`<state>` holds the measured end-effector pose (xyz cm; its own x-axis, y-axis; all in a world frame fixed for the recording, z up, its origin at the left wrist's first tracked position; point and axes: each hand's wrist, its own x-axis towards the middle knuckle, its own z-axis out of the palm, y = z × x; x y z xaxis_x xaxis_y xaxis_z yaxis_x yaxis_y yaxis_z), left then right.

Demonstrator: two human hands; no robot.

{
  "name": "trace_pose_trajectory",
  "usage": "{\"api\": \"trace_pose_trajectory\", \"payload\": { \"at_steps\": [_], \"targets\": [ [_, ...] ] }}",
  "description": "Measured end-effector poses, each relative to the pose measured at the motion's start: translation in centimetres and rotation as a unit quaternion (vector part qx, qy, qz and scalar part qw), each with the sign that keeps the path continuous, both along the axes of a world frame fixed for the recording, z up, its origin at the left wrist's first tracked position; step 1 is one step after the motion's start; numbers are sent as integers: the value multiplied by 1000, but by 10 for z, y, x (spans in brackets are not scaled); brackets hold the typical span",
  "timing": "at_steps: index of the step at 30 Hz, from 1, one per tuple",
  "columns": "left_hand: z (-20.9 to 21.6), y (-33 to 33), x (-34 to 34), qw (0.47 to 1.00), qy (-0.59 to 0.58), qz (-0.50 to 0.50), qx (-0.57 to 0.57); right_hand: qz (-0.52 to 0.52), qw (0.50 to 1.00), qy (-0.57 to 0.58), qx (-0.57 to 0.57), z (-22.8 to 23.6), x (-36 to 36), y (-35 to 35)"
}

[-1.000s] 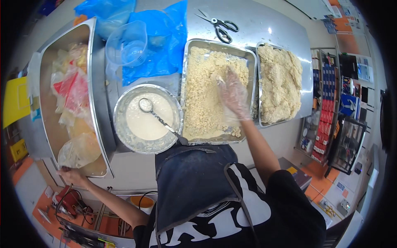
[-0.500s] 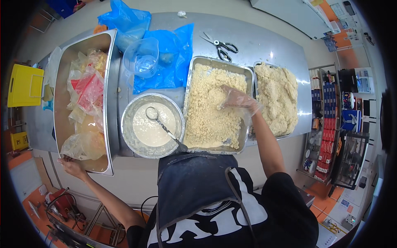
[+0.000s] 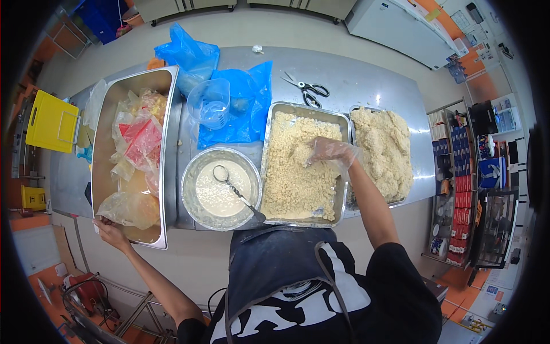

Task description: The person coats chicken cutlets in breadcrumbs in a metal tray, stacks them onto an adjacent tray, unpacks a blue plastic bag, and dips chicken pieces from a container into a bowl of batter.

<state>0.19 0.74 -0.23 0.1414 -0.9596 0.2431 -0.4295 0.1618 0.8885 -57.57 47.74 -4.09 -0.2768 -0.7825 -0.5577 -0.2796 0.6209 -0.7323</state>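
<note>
My right hand, in a clear plastic glove, reaches into a metal tray of pale coarse breadcrumbs. Its fingers curl down around a clump of crumbs, and the tips are partly hidden. Far to the left, my bare left hand grips the near left corner of a deep steel pan. Clear and red plastic bags lie inside that pan, with yellowish liquid. Between the pan and the tray stands a steel bowl of whitish batter, with a dark-handled ladle resting in it.
A second tray heaped with crumbs stands at the right. Behind the bowl are blue plastic bags and a clear measuring jug. Black-handled scissors lie behind the crumb tray. A yellow board stands beyond the left side.
The whole view has shifted, so the table sits lower and slightly to the right. My right hand has moved a little within the crumbs; the left stays at the pan's corner.
</note>
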Motion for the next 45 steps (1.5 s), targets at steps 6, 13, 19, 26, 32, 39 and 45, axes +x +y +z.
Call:
{"api": "trace_pose_trajectory", "payload": {
  "at_steps": [6,13,19,26,32,39,45],
  "targets": [
    [9,3,-16,1000,4,-17,-12,-20,982,139,-124,-65,-30,40],
    [12,10,-23,999,23,-15,-28,-2,961,275,-23,26,13,19],
    [8,5,-21,999,17,-18,-47,12,950,309,-27,35,22,8],
    [11,10,-26,998,40,-3,-39,-31,968,238,-75,65,23,8],
    [10,7,-23,997,58,-23,-54,-3,968,252,11,42,11,3],
    [6,5,-16,998,23,-29,-45,-32,948,308,-67,34,13,3],
    [6,0,-22,998,39,-35,-33,37,912,396,-96,42,8,24]
  ]
}}
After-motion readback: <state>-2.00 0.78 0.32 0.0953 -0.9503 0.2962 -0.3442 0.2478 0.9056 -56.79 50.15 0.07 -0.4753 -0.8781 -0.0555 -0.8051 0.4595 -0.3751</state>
